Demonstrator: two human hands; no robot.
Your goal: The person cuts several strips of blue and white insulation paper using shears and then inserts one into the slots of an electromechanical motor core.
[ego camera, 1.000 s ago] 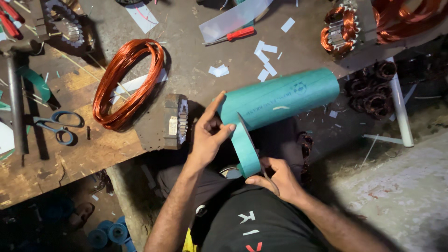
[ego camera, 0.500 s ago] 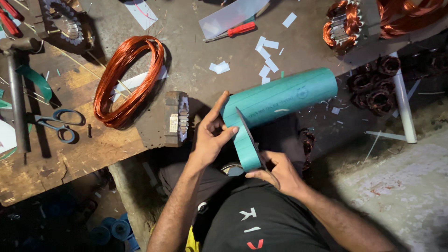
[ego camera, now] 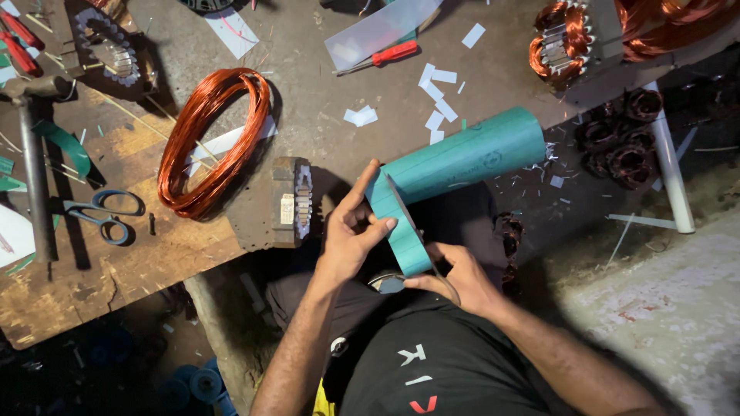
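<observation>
- At the far left edge of the workbench (ego camera: 324,100) lie a hammer (ego camera: 31,146), blue-handled scissors (ego camera: 100,216) and green paper scraps (ego camera: 65,146).
- A coil of copper wire (ego camera: 212,142) lies just right of them, with a metal stator core (ego camera: 289,202) at the bench's near edge.
- The left hand (ego camera: 351,239) is closed in a pinch on the loose flap of the green insulation paper roll (ego camera: 462,158), thumb and fingers on the fold.
- Since 1 second ago the roll has shifted slightly across the bench's near edge and the flap has been drawn further toward the body, so the folded strip looks longer, a sign the creasing is advancing.
- The right hand (ego camera: 455,277) curls shut on the flap's lower end, over the lap.
- White paper chips (ego camera: 439,92) and a red-handled screwdriver (ego camera: 385,55) lie beyond the roll; wound stators (ego camera: 559,46) crowd the far right corner.
- Open room lies only off the bench's near edge, above the lap; a white pipe (ego camera: 671,177) leans to the right.
</observation>
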